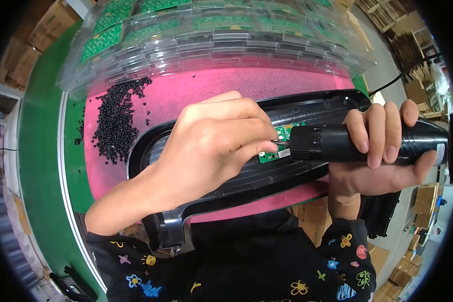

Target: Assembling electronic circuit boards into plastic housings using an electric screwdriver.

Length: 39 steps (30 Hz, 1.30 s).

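My right hand [370,176] wraps round a black electric screwdriver [317,142], held level and pointing left. At its nose, a thin dark screwdriver bit [283,145] sticks out. My left hand [211,136] pinches at this bit with thumb and forefinger; whether a small part sits between the fingertips is hidden. Beneath the fingertips and the nose, a small green circuit board [269,155] shows in part. It lies over a long black plastic housing [236,189], shaped like a shallow tray with a raised rim, which my left wrist crosses.
A pink mat [231,78] covers the green table [43,126]. Small black pieces [117,121] lie heaped at the left. Along the back stand stacked clear plastic trays [211,48] with green boards in them. At the right, a black cable [405,74] runs past cardboard boxes [425,206].
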Tool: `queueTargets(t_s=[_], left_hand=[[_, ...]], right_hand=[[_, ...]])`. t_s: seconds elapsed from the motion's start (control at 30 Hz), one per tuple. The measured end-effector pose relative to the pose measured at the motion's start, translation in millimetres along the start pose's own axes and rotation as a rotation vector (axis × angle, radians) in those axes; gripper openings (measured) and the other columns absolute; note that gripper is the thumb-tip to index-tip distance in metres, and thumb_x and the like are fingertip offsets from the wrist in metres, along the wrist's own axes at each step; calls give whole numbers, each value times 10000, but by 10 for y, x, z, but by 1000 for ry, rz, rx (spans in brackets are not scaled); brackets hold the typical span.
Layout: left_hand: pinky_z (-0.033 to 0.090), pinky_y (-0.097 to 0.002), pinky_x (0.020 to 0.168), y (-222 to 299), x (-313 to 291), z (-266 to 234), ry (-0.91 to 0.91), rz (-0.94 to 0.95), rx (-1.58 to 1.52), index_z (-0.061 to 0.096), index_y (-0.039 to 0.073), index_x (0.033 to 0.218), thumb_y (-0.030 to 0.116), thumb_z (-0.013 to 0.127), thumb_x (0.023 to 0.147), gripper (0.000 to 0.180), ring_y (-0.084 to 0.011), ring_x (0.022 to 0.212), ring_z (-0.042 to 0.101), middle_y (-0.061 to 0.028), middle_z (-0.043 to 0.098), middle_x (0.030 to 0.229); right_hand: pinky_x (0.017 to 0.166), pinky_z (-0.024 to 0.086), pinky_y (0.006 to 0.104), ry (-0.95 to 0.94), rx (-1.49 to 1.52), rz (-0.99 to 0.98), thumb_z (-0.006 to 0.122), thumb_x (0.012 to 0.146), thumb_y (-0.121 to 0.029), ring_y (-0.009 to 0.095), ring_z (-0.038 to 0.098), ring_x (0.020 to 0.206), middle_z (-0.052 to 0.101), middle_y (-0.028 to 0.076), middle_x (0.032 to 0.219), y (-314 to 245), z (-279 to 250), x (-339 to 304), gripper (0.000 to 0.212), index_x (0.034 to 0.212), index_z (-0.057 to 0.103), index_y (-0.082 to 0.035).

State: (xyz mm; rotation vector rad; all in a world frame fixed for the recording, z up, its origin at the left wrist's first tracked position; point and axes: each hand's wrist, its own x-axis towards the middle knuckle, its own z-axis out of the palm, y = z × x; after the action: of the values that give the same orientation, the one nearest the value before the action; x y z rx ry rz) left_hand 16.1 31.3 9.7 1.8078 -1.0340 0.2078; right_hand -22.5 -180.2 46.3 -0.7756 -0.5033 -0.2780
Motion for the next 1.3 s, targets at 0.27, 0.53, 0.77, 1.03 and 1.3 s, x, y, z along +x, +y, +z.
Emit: queueTargets(t_s=[0.27, 0.53, 0.77, 1.03, 1.3], left_hand=[[525, -284, 609, 38, -16, 54, -16, -85, -220, 720, -15, 835, -46, 776, 693, 155, -201, 713, 666, -115, 697, 800], [505, -276, 639, 36, 31, 20, 18, -125, -120, 721, -6, 820, 11, 766, 742, 91, -173, 719, 656, -113, 704, 791], [520, -277, 636, 52, -70, 50, -104, -273, -158, 722, -3, 853, -14, 772, 729, 133, -170, 740, 658, -78, 661, 840], [534, -257, 600, 76, -32, 38, -120, -262, -227, 711, -10, 815, -29, 779, 714, 123, -177, 684, 687, -91, 709, 780], [565, -251, 635, 185, -47, 39, -86, -288, -292, 713, -23, 828, -86, 748, 731, 121, -168, 692, 713, -109, 728, 782]], right_hand=[[534, 444, 230, -94, -15, -76, 662, 853, -386, 73, 491, 465, 510, -28, 619, -3, 26, -44, 412, 1003, 459, -60], [411, 394, 208, -266, -150, 194, 672, 843, -463, 74, 493, 426, 546, -19, 612, -141, -167, 54, 501, 1043, 421, -78], [381, 348, 220, -46, -422, 397, 681, 815, -498, 94, 421, 406, 482, 7, 566, 86, -34, -26, 541, 969, 429, -44], [492, 459, 201, -60, 3, -35, 651, 852, -346, 63, 508, 438, 527, -30, 601, -49, -86, -47, 362, 961, 440, -74], [448, 472, 217, -96, 38, -40, 647, 861, -339, 66, 522, 416, 561, -12, 599, -36, -34, -23, 356, 962, 432, -74]])
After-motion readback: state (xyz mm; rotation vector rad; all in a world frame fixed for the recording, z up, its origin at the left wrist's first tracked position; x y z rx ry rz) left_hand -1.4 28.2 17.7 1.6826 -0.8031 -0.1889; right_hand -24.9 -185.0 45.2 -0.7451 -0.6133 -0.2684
